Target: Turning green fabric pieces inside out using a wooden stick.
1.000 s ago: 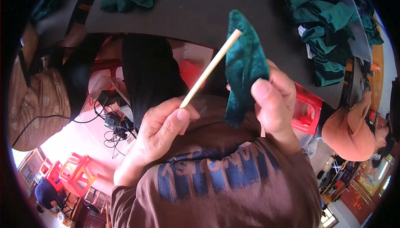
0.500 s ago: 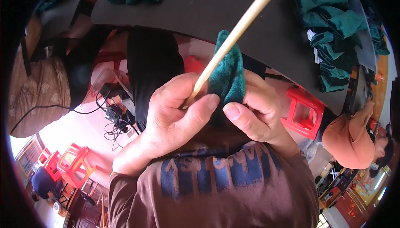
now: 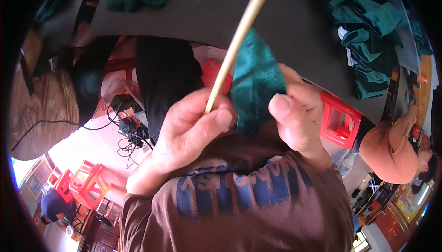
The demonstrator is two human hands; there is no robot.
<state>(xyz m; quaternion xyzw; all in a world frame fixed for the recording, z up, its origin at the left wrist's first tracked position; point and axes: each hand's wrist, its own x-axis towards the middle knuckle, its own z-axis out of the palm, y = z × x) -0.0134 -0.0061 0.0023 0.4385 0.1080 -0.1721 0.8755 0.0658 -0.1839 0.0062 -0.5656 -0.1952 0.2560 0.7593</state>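
Green cloth [image 3: 258,81], spread wider than before, in right fingers [image 3: 282,106].

Cloth [image 3: 257,79] just right of stick [image 3: 238,45]

Nearest the red stool [image 3: 356,124] is a person in an orange top [image 3: 389,155], just to its right. Well left of the stool lie black cables [image 3: 131,137] (badly tangled); farther left, lower, stand orange-red stools [image 3: 87,183].
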